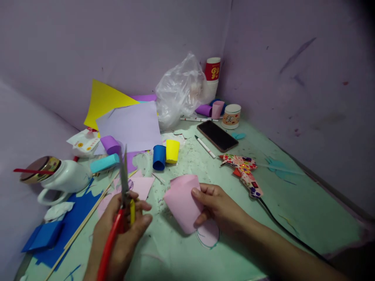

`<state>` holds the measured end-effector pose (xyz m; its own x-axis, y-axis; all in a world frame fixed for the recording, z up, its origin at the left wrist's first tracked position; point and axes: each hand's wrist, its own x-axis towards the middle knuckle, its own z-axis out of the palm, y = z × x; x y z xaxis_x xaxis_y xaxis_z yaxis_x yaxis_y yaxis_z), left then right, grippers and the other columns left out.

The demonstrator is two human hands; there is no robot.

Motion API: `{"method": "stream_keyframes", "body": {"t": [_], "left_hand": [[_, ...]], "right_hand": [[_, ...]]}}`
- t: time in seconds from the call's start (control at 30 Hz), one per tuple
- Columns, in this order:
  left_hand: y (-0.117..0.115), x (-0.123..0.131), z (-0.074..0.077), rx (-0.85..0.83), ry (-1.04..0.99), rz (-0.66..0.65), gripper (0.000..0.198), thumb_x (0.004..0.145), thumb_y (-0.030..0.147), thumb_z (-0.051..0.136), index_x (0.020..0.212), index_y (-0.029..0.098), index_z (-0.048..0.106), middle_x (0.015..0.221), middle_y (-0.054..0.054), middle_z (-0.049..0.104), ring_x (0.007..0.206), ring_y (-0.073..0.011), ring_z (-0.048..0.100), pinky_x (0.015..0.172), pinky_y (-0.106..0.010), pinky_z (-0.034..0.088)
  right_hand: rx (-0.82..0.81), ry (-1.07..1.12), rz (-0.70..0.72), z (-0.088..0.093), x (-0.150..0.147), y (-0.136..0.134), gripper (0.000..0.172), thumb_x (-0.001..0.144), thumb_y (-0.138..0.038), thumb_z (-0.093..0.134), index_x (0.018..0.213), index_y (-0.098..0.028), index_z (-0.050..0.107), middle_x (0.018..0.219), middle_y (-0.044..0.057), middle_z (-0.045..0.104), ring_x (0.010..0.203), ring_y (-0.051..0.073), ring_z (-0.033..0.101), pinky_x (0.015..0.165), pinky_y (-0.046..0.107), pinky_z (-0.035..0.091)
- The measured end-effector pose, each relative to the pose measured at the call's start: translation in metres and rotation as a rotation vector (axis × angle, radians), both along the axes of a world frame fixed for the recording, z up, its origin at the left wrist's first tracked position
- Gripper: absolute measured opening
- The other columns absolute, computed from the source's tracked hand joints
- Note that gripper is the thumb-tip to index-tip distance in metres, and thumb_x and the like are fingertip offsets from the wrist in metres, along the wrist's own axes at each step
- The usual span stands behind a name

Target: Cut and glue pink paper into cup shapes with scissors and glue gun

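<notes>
My right hand grips a pink paper cup shape, fingers wrapped round its right side, just above the pale green table. My left hand is closed round the red and yellow handles of a pair of scissors, blades pointing up and away. Below the pink cup lies a pink paper circle with a drawn outline. Pink paper pieces lie between my hands.
Blue, yellow and purple paper cups stand mid-table. A patterned glue gun with a black cord lies right, a phone and pens behind. Paper sheets, a plastic bag, a white jar, blue paper and sticks fill the left.
</notes>
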<state>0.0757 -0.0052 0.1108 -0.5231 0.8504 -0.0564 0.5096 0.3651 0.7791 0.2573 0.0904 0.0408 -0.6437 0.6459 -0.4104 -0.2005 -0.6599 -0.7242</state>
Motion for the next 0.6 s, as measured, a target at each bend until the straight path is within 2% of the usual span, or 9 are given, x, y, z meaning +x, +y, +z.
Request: {"method": "stream_keyframes", "body": {"t": [0.07, 0.13, 0.23, 0.33, 0.43, 0.5, 0.6], "left_hand": [[0.007, 0.016, 0.000, 0.039, -0.116, 0.042, 0.036, 0.070, 0.036, 0.065, 0.100, 0.021, 0.054, 0.087, -0.002, 0.071, 0.058, -0.0137, 0.060, 0.052, -0.024, 0.049], [0.013, 0.029, -0.003, 0.081, -0.152, 0.071, 0.033, 0.066, 0.031, 0.067, 0.095, 0.021, 0.054, 0.083, 0.002, 0.068, 0.061, -0.0124, 0.060, 0.055, -0.023, 0.049], [0.018, 0.041, -0.010, 0.153, -0.136, 0.100, 0.024, 0.068, 0.028, 0.066, 0.087, 0.022, 0.053, 0.070, 0.007, 0.061, 0.062, -0.0101, 0.059, 0.060, -0.020, 0.048], [0.019, 0.047, -0.013, 0.160, -0.141, 0.103, 0.020, 0.072, 0.028, 0.064, 0.087, 0.024, 0.051, 0.067, 0.009, 0.059, 0.059, -0.0086, 0.056, 0.056, -0.017, 0.046], [0.014, 0.042, -0.014, 0.132, -0.093, 0.022, 0.015, 0.077, 0.030, 0.060, 0.088, 0.024, 0.051, 0.069, 0.009, 0.060, 0.056, -0.0085, 0.057, 0.054, -0.017, 0.046], [0.009, 0.029, -0.014, 0.071, 0.002, -0.104, 0.013, 0.081, 0.034, 0.056, 0.090, 0.024, 0.053, 0.072, 0.006, 0.064, 0.060, -0.0103, 0.061, 0.056, -0.018, 0.048], [0.002, 0.001, -0.017, -0.069, 0.243, -0.295, 0.021, 0.086, 0.037, 0.047, 0.101, 0.025, 0.056, 0.082, 0.001, 0.071, 0.072, -0.0163, 0.067, 0.063, -0.023, 0.051]], "right_hand": [[0.024, 0.001, 0.048, -0.002, -0.001, -0.003, 0.046, 0.068, -0.052, 0.076, 0.086, -0.009, 0.073, 0.065, 0.003, 0.064, 0.048, 0.009, 0.060, 0.040, 0.016, 0.051], [0.033, 0.009, 0.086, -0.003, -0.002, -0.006, 0.051, 0.066, -0.054, 0.077, 0.086, -0.007, 0.073, 0.065, 0.003, 0.065, 0.050, 0.010, 0.061, 0.043, 0.019, 0.054], [0.033, 0.022, 0.106, -0.004, -0.004, -0.011, 0.053, 0.063, -0.053, 0.079, 0.091, -0.007, 0.073, 0.068, 0.004, 0.066, 0.052, 0.011, 0.061, 0.046, 0.021, 0.055], [0.041, -0.006, 0.098, -0.004, -0.005, -0.014, 0.050, 0.057, -0.043, 0.084, 0.091, -0.008, 0.074, 0.068, 0.004, 0.068, 0.049, 0.009, 0.060, 0.046, 0.020, 0.052], [0.037, -0.094, 0.063, -0.003, -0.005, -0.012, 0.037, 0.057, -0.034, 0.083, 0.082, -0.007, 0.074, 0.060, 0.004, 0.067, 0.043, 0.008, 0.058, 0.043, 0.017, 0.046], [0.027, -0.128, 0.009, -0.002, -0.004, -0.009, 0.031, 0.061, -0.031, 0.080, 0.081, -0.008, 0.074, 0.058, 0.002, 0.066, 0.042, 0.007, 0.057, 0.043, 0.016, 0.045], [0.008, -0.141, -0.066, -0.002, -0.001, -0.003, 0.029, 0.063, -0.030, 0.077, 0.083, -0.010, 0.073, 0.059, 0.001, 0.067, 0.044, 0.007, 0.058, 0.044, 0.017, 0.046]]}}
